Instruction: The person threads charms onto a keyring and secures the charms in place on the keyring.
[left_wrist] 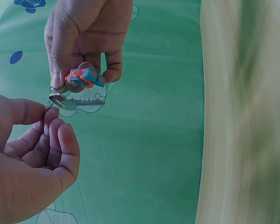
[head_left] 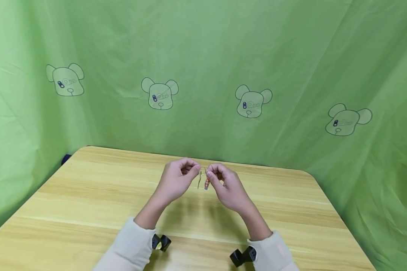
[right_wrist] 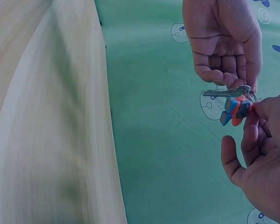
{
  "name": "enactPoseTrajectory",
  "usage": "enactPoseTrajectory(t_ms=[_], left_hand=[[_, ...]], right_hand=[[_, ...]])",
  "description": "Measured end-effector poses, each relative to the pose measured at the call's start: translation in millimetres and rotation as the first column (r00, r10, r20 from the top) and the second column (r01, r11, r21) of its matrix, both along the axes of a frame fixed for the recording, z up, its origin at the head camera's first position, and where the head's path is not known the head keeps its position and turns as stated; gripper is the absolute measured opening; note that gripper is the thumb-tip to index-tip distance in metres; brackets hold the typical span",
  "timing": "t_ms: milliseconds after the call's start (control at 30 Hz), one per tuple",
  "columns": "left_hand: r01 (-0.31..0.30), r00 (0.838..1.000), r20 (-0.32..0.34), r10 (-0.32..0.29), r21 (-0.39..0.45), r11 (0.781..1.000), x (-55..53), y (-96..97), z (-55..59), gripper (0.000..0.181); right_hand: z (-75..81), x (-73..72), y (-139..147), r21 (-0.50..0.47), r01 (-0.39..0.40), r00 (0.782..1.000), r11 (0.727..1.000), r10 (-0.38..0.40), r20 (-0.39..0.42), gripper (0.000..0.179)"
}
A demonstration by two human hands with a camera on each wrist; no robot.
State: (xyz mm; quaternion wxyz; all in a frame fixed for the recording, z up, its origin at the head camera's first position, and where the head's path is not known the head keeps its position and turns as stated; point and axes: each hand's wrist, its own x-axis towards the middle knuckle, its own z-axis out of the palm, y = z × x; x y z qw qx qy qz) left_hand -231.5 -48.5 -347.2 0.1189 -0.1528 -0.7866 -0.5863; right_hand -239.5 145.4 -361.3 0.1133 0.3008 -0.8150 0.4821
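L hand [head_left: 176, 180] pinches a metal ring [right_wrist: 252, 96] w/ key [right_wrist: 218, 93]; R hand [head_left: 230, 188] pinches an orange-&-blue charm [right_wrist: 237, 109] by its end, both above the wood tbl [head_left: 88, 195].

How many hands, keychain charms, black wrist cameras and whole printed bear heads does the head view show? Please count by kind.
Hands: 2 (left hand, right hand)
Orange-and-grey keychain charm: 1
Black wrist cameras: 2
Whole printed bear heads: 4
Total: 9
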Motion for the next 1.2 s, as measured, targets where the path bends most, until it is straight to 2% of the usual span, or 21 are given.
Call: enactPoseTrajectory(t_ms=[800,1200], left_hand=[[0.045,0.998,-0.038,-0.046,-0.043,0.998,0.1,-3.6,2.2,0.01],[0.007,1.0,-0.028,-0.008,-0.034,0.999,-0.6,-6.1,3.0,0.01]], right_hand=[[1.0,-0.2,1.9,0.017,0.004,1.0,1.0,-0.003,-0.005,0.01],[1.7,-0.7,0.7,0.033,-0.029,0.999,0.999,0.03,-0.027,0.008]])
